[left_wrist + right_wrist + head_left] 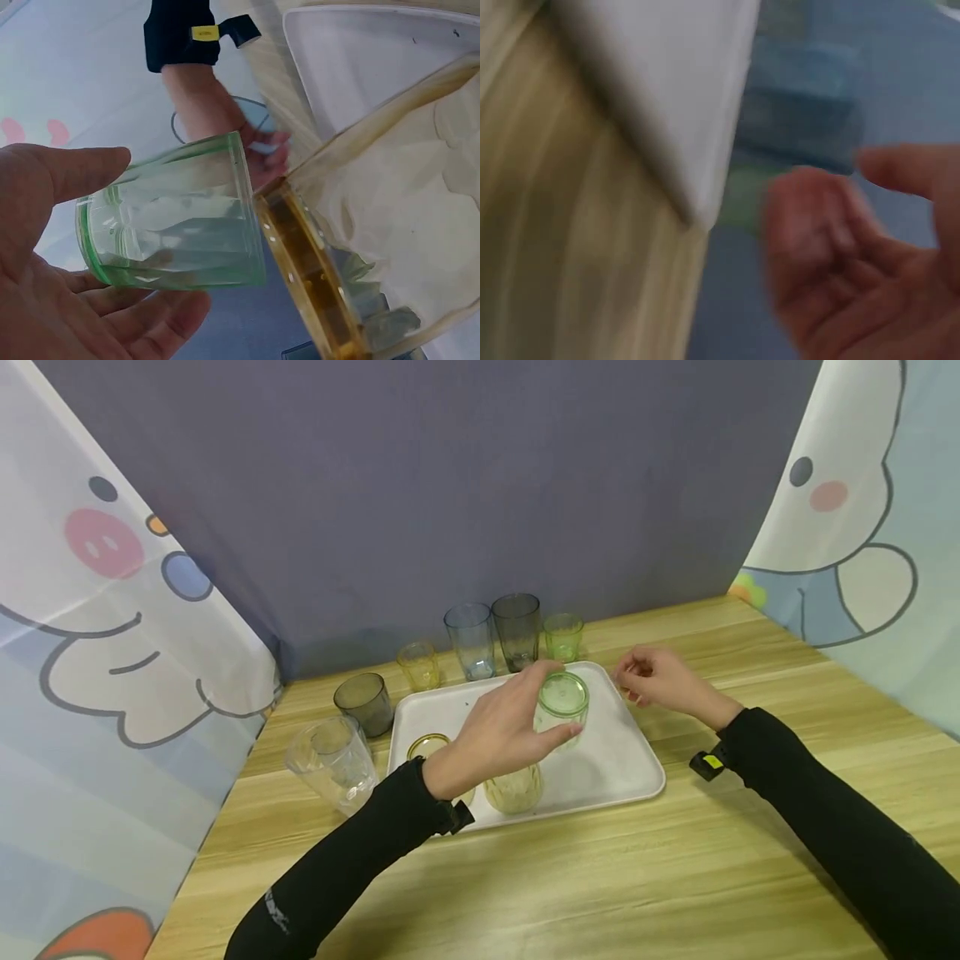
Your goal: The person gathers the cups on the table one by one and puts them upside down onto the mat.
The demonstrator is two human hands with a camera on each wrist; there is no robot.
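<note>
My left hand (pixel 506 722) holds a light green glass (pixel 564 695) upside down above the white tray (pixel 615 760), thumb on one side and fingers on the other. In the left wrist view, the mouth of this green glass (pixel 176 217) is close to the thick base of a pale amber glass (pixel 311 277). That amber glass (pixel 514 792) stands inverted on the tray, partly hidden by the left hand. Another yellow-rimmed glass (pixel 429 743) is on the tray behind the left wrist. My right hand (pixel 660 681) is beside the tray's right edge, fingers loosely bent, holding nothing.
Along the back of the wooden table (pixel 570 877) stand a small yellow glass (pixel 419 667), a tall blue glass (pixel 471 642), a tall grey glass (pixel 517 633) and a small green glass (pixel 563 637). Left of the tray are a dark glass (pixel 364 704) and a clear pitcher (pixel 333 764).
</note>
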